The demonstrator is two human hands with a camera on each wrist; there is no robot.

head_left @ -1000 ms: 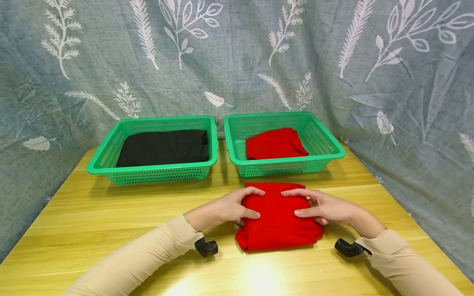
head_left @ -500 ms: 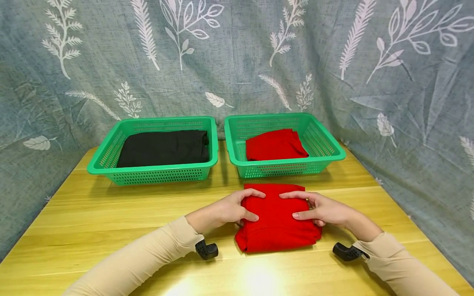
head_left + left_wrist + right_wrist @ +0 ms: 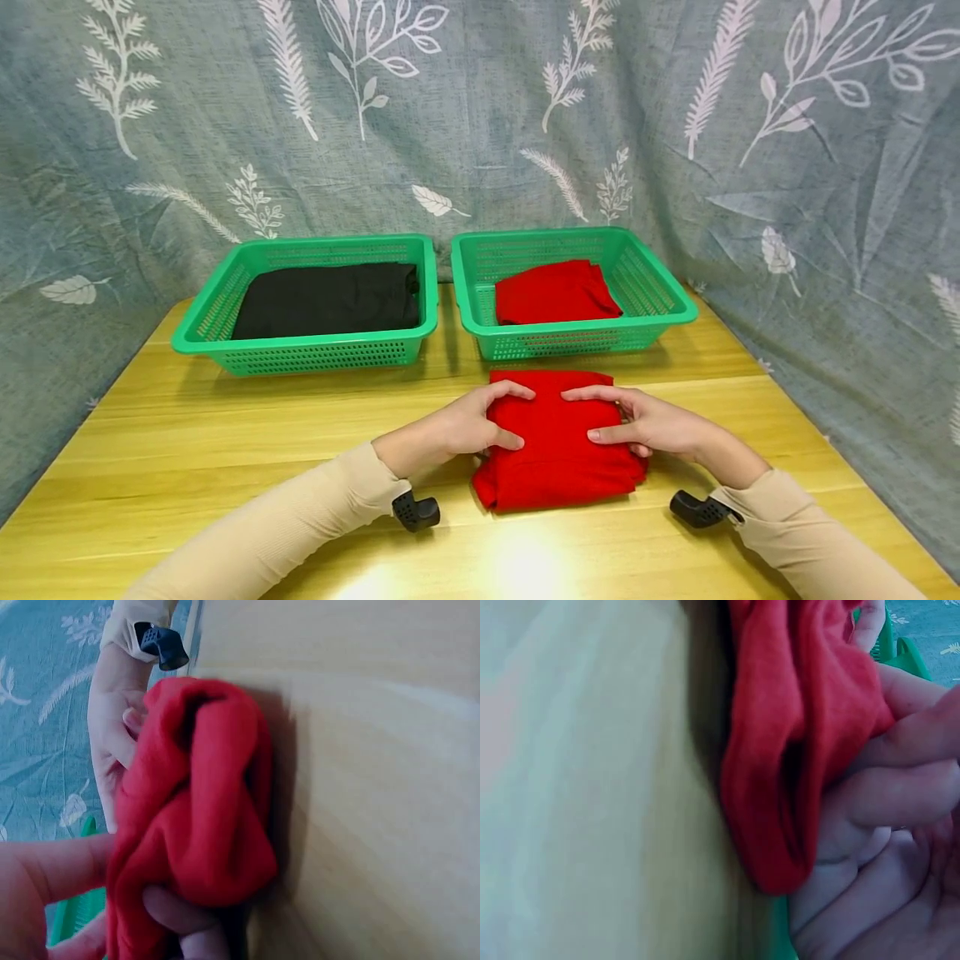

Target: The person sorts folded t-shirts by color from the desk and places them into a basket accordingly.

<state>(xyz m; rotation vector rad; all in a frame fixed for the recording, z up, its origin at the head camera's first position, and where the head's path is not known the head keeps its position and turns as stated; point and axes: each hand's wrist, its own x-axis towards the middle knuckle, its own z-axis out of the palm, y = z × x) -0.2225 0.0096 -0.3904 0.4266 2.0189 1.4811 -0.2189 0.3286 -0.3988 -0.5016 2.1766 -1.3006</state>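
Note:
In the head view a folded red garment (image 3: 558, 471) lies on the wooden table in front of the right basket. My left hand (image 3: 471, 423) grips its left side, thumb and index finger spread on the top. At the opposite side my right hand (image 3: 666, 427) holds the garment the same way, some fingers tucked at the edge. The left wrist view shows the thick rolled layers of the red garment (image 3: 214, 780) with a fingertip (image 3: 176, 909) pressed into a fold. In the right wrist view, curled fingers (image 3: 892, 796) support the looped end of the cloth.
Two green plastic baskets stand at the back of the table (image 3: 247, 450). The left basket (image 3: 322, 357) contains folded black cloth (image 3: 330, 300), the right basket (image 3: 577, 340) a folded red one (image 3: 558, 292). A grey-blue curtain (image 3: 480, 117) with white leaf prints hangs behind.
My right hand has shifted slightly to the left, its thumb and index finger a little further in over the garment. The left hand and the baskets look almost unchanged.

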